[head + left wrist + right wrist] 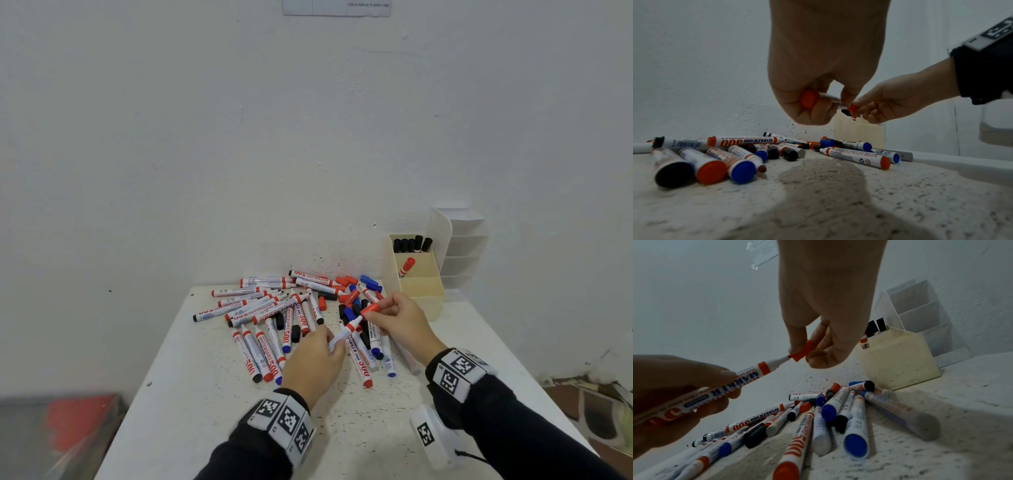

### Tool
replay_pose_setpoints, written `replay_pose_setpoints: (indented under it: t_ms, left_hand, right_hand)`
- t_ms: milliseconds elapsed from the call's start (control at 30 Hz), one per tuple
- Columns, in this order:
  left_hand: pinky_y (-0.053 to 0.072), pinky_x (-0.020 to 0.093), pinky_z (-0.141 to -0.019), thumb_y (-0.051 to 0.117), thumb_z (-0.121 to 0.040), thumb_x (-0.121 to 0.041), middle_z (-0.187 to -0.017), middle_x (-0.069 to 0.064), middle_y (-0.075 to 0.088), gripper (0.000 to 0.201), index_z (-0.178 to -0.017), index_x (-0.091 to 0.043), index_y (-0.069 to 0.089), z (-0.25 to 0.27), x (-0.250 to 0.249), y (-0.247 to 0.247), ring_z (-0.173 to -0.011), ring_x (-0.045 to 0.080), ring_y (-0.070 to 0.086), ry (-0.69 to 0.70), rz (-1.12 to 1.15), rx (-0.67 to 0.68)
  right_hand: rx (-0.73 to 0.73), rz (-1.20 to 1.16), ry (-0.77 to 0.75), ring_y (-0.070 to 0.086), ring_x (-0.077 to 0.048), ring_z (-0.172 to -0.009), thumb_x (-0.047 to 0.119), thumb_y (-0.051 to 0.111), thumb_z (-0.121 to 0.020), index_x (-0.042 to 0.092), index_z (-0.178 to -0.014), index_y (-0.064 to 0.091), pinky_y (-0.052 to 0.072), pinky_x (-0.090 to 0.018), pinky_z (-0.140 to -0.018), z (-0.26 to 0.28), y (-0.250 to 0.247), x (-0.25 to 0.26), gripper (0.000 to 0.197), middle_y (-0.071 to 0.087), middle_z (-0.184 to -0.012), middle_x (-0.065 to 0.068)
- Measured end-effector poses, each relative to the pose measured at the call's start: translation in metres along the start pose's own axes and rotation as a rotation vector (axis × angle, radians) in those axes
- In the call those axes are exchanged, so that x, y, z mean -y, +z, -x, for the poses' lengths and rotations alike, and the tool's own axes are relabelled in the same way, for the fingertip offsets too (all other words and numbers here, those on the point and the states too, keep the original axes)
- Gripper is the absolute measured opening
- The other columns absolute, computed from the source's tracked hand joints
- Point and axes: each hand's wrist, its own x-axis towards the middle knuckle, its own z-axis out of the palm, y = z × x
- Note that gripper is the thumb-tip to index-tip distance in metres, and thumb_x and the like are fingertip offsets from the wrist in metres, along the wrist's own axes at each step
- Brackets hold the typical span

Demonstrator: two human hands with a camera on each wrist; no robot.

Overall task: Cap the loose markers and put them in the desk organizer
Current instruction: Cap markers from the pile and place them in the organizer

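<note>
1. The left hand (317,359) is gripping the red marker (748,378) above the surface (376,428).
2. The right hand (400,318) is pinching the red cap (802,352) at its tip.
3. If the cap is coming tilted, it may be slipping off and staining fingers.

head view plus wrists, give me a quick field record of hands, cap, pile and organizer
left hand: grips red marker by its barrel
right hand: pinches red cap
cap state: at the marker's tip, not yet pushed on
pile: uncapped markers and loose caps lying on the table
organizer: back compartment holds black-capped markers, middle compartment holds one red-capped marker
</note>
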Motion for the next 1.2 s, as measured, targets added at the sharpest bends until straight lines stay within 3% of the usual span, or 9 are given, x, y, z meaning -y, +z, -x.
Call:
replay_pose_setpoints:
  t_ms: [167, 300, 400, 567, 700, 900, 1033, 1100, 1200]
  left_hand:
    - [0.043, 0.022, -0.065, 0.040, -0.097, -0.038, -0.088, -0.001, 0.055, 0.022, -0.102, -0.019, 0.049, 0.003, 0.000, -0.001, -0.074, 0.011, 0.050, 0.007, 0.028, 0.019]
    - [0.040, 0.020, -0.061, 0.036, -0.099, -0.037, -0.086, -0.002, 0.055, 0.028, -0.107, -0.016, 0.054, 0.001, -0.001, 0.000, -0.069, 0.009, 0.049, -0.002, 0.022, 0.012]
    - [0.037, 0.020, -0.054, 0.030, -0.101, -0.035, -0.081, 0.000, 0.054, 0.036, -0.104, -0.013, 0.058, 0.001, -0.003, -0.002, -0.060, 0.008, 0.044, -0.040, 0.039, 0.013]
    - [0.041, 0.026, -0.061, 0.031, -0.101, -0.034, -0.080, 0.001, 0.055, 0.032, -0.092, -0.014, 0.054, -0.002, -0.010, -0.010, -0.060, 0.010, 0.045, -0.076, 0.134, 0.080]
    - [0.032, 0.020, -0.043, 0.027, -0.101, -0.037, -0.065, -0.004, 0.040, 0.035, -0.073, -0.021, 0.041, 0.000, -0.017, -0.018, -0.050, 0.008, 0.036, -0.101, 0.292, 0.145]
    - [0.020, 0.014, -0.036, 0.026, -0.099, -0.047, -0.059, -0.005, 0.030, 0.039, -0.077, -0.018, 0.038, 0.002, -0.015, -0.027, -0.036, 0.006, 0.021, -0.276, 0.584, 0.369]
    - [0.028, 0.018, -0.038, 0.025, -0.099, -0.048, -0.061, -0.005, 0.040, 0.042, -0.082, -0.017, 0.048, -0.003, -0.015, -0.023, -0.040, 0.007, 0.031, -0.230, 0.532, 0.321]
    - [0.036, 0.016, -0.044, 0.022, -0.100, -0.046, -0.069, -0.004, 0.049, 0.043, -0.087, -0.017, 0.051, -0.008, -0.016, -0.019, -0.049, 0.007, 0.040, -0.155, 0.459, 0.264]
    - [0.042, 0.016, -0.062, 0.025, -0.101, -0.038, -0.080, -0.005, 0.049, 0.031, -0.097, -0.018, 0.049, -0.015, -0.007, -0.018, -0.064, 0.005, 0.044, -0.083, 0.334, 0.127]
  right_hand:
    - [0.106, -0.068, 0.054, 0.053, -0.013, -0.060, 0.024, 0.057, -0.091, 0.006, -0.091, 0.056, 0.047, -0.022, -0.057, 0.003, 0.008, 0.007, 0.017, 0.068, -0.085, -0.016]
    - [0.138, -0.061, 0.034, 0.051, -0.006, -0.059, 0.021, 0.051, -0.095, 0.016, -0.105, 0.058, 0.043, -0.015, -0.054, 0.005, 0.013, 0.010, 0.014, 0.060, -0.075, 0.000]
    - [0.187, -0.038, 0.018, 0.047, -0.007, -0.060, 0.017, 0.045, -0.097, 0.017, -0.106, 0.060, 0.042, -0.012, -0.053, 0.004, 0.019, 0.013, 0.018, 0.054, -0.071, 0.002]
    - [0.295, -0.212, 0.068, 0.042, -0.009, -0.055, 0.010, 0.038, -0.099, 0.013, -0.102, 0.060, 0.038, -0.019, -0.054, -0.002, 0.023, 0.017, 0.022, 0.048, -0.071, -0.004]
    - [0.376, -0.367, 0.045, 0.040, -0.007, -0.052, 0.004, 0.033, -0.099, 0.011, -0.098, 0.056, 0.035, -0.019, -0.052, -0.002, 0.023, 0.029, 0.025, 0.051, -0.080, -0.010]
    - [0.480, -0.398, 0.068, 0.044, -0.007, -0.054, 0.002, 0.030, -0.099, 0.011, -0.098, 0.054, 0.036, -0.019, -0.055, 0.004, 0.016, 0.029, 0.025, 0.054, -0.080, -0.007]
    - [0.412, -0.234, 0.011, 0.050, -0.010, -0.062, 0.006, 0.036, -0.099, 0.012, -0.103, 0.056, 0.043, -0.019, -0.056, 0.000, 0.012, 0.029, 0.022, 0.057, -0.087, -0.014]
    - [0.349, -0.159, -0.035, 0.054, -0.011, -0.066, 0.008, 0.039, -0.098, 0.014, -0.103, 0.057, 0.047, -0.018, -0.057, -0.005, 0.006, 0.035, 0.020, 0.059, -0.087, -0.012]
    - [0.088, -0.080, -0.203, 0.058, -0.013, -0.072, 0.010, 0.041, -0.097, 0.013, -0.105, 0.055, 0.051, -0.019, -0.062, -0.017, -0.013, 0.053, 0.016, 0.060, -0.086, -0.002]
